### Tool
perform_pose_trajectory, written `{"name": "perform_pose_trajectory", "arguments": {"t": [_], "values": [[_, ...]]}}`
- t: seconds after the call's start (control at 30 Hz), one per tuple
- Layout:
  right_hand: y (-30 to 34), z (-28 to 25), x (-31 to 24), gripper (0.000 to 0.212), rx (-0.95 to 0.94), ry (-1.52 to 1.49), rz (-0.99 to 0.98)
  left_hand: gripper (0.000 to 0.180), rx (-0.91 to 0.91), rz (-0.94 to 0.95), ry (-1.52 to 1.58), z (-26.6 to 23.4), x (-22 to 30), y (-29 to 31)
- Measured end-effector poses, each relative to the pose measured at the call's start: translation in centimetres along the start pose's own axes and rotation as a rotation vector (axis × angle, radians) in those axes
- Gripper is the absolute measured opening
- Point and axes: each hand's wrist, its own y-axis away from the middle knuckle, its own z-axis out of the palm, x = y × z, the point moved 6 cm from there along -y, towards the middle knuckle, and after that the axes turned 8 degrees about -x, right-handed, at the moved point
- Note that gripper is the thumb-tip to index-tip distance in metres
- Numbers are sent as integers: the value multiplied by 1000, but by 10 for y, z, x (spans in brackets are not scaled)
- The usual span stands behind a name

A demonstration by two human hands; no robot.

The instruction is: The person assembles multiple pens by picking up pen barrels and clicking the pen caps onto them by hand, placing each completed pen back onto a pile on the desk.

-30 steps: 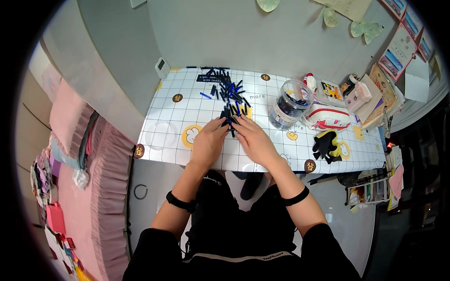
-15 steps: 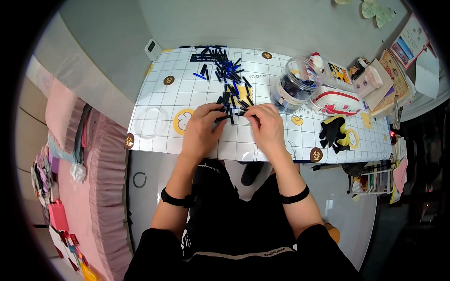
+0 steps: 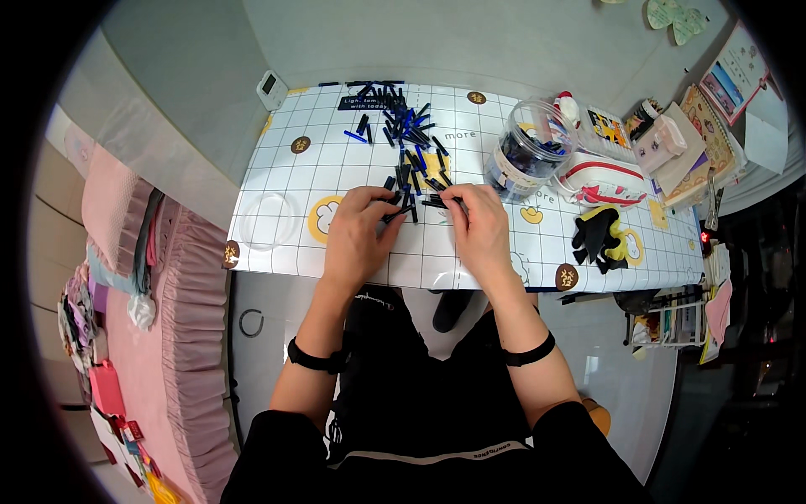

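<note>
Small dark blue and black tubes that look like ink cartridges [image 3: 409, 126] lie in a loose pile from the table's back edge down to my hands. My left hand [image 3: 359, 228] rests at the near left of the pile, its fingers curled and closed on a few dark cartridges [image 3: 393, 215]. Opposite it, my right hand [image 3: 477, 227] pinches at a cartridge [image 3: 437, 185] with thumb and forefinger; more cartridges lie right beside the fingertips. To the right stands an open clear plastic jar [image 3: 529, 151], partly filled with the same dark tubes.
A round clear lid [image 3: 268, 220] lies at the left of the grid-patterned table [image 3: 294, 181]. Right of the jar are a white and red pencil case [image 3: 601, 181] and black-yellow gloves [image 3: 600, 237]. Papers and notebooks [image 3: 701, 126] stand at the far right; a small white digital device [image 3: 272, 89] is at the back left.
The fingers of my right hand have shifted slightly and drawn closer together around the cartridge. My left hand keeps nearly the same place and grip.
</note>
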Motion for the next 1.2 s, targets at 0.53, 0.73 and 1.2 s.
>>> {"name": "perform_pose_trajectory", "arguments": {"t": [0.53,0.73,1.2], "values": [[1,2,-1,18,17,-41,-38,14,41,3,-48,-3,2,-1],[2,5,-5,15,-7,24,-99,10,59,-1,-96,-7,6,0],[2,15,-4,12,48,89,-58,5,-165,-74,-147,-2,5,-12]]}}
